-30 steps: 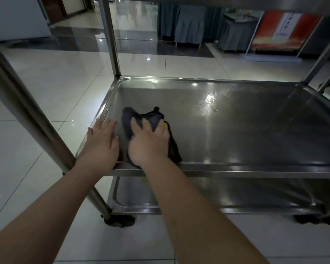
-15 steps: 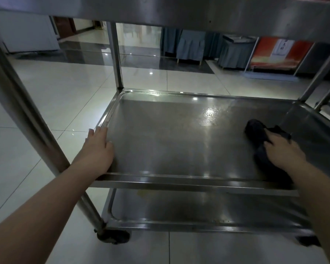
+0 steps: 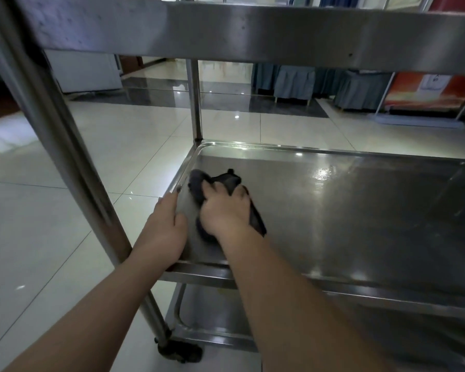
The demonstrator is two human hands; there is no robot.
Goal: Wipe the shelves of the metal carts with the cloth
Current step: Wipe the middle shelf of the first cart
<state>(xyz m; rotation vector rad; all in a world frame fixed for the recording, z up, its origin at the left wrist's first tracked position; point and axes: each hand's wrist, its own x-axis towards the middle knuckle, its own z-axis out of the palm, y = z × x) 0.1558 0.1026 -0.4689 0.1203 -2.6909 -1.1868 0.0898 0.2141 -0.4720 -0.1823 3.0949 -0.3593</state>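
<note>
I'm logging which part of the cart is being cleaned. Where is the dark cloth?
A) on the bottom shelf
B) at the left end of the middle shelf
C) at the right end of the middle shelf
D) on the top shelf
B: the right hand grips the dark cloth on the middle shelf close to its left rim, beside the left hand.

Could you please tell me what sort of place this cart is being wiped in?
Probably a hotel or banquet hall: a glossy tiled floor, skirted tables at the back, and a red display banner beside them.
</note>
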